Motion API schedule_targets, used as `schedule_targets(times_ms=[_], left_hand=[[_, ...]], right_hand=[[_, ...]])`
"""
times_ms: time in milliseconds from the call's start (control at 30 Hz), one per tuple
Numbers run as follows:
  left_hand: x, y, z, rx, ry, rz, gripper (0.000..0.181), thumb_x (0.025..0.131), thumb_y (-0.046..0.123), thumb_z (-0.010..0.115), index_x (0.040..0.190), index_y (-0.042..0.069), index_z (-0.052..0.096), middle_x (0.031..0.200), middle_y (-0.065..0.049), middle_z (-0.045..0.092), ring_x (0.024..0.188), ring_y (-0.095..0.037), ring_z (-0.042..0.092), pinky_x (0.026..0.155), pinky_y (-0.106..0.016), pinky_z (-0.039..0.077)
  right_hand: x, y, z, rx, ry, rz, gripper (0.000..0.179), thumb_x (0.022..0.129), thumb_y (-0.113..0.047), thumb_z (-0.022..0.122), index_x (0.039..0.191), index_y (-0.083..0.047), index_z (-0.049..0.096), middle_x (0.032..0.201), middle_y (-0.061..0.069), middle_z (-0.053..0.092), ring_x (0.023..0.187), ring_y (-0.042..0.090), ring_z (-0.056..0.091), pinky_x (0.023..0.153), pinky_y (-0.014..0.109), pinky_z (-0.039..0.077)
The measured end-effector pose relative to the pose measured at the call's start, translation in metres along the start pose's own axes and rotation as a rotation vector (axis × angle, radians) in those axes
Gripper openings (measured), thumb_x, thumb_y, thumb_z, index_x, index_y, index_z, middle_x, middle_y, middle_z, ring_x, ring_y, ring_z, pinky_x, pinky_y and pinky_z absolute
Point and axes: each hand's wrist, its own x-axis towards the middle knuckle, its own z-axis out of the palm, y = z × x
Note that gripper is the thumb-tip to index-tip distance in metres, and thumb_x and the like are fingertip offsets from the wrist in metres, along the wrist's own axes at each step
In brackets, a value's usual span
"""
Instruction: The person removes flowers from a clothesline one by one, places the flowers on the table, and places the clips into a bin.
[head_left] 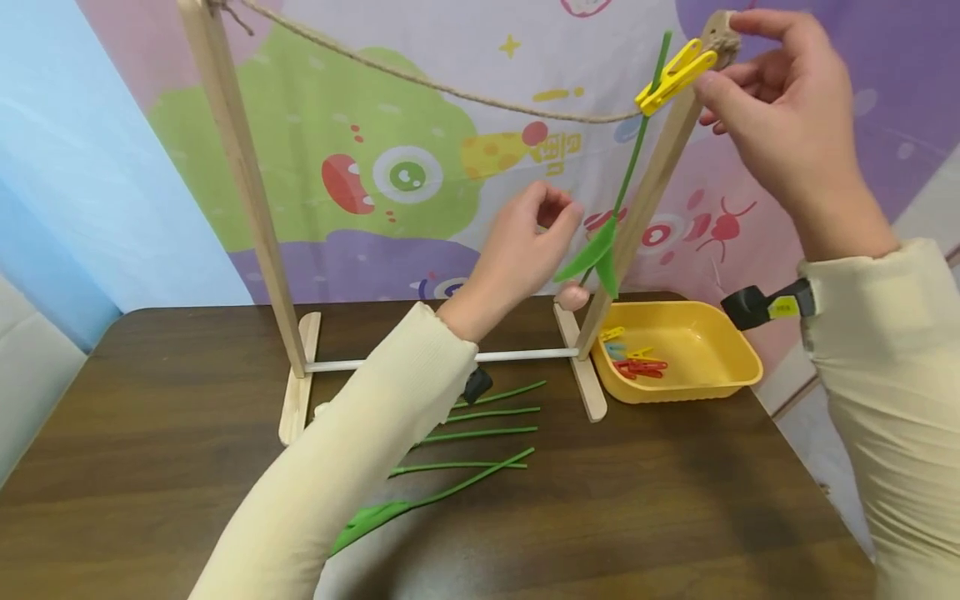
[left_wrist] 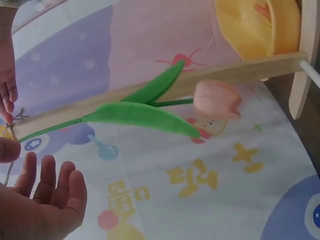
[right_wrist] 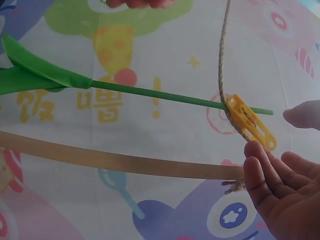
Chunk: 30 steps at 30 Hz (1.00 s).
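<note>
A pink artificial tulip (head_left: 573, 297) with green leaves hangs head down from a twine rope (head_left: 450, 88). A yellow clothespin (head_left: 673, 82) clips its stem to the rope near the right wooden post (head_left: 654, 179). My right hand (head_left: 797, 125) is beside the clothespin. In the right wrist view the thumb stands apart from the clothespin (right_wrist: 252, 124), and the fingertips are close to its lower end; whether they touch it I cannot tell. Left of the stem, my left hand (head_left: 521, 246) has loosely bent fingers and holds nothing. The left wrist view shows the whole tulip (left_wrist: 145, 117).
Several green stems (head_left: 480, 434) lie on the brown table (head_left: 660, 517), partly behind my left sleeve. A yellow basin (head_left: 712, 350) with several clothespins (head_left: 641, 367) stands by the right post's foot. The left post (head_left: 243, 183) and a white crossbar (head_left: 525, 355) complete the frame before a cartoon-printed cloth.
</note>
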Motion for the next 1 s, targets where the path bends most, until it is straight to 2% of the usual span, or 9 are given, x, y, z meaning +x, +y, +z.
schedule_targets(times_ms=[300,733,1000], left_hand=[[0.017,0.013,0.011,-0.111,-0.020,-0.019,0.023,0.096,0.025,0.049,0.115,0.012,0.052,0.109,0.001,0.058,0.099,-0.010,0.055,0.084,-0.018,0.043],[0.031,0.015,0.027,-0.196,-0.072,-0.055,0.034,0.098,0.026,0.046,0.130,0.015,0.047,0.125,0.001,0.055,0.112,-0.007,0.051,0.092,-0.016,0.042],[0.036,0.013,0.032,-0.248,-0.103,-0.059,0.035,0.100,0.023,0.042,0.132,0.011,0.046,0.124,-0.005,0.057,0.105,-0.014,0.058,0.081,-0.016,0.048]], right_hand=[[0.008,-0.003,-0.002,0.076,-0.083,0.013,0.045,0.087,-0.011,0.063,0.130,-0.012,0.051,0.083,-0.011,0.062,0.066,-0.001,0.061,0.068,0.008,0.047],[0.017,-0.005,-0.002,-0.023,-0.190,0.065,0.049,0.089,-0.017,0.062,0.136,-0.012,0.047,0.081,-0.012,0.059,0.064,-0.002,0.058,0.066,0.007,0.045],[0.020,-0.006,0.003,-0.017,-0.198,0.061,0.046,0.088,-0.016,0.062,0.132,-0.009,0.050,0.081,-0.012,0.060,0.064,-0.001,0.059,0.063,0.007,0.046]])
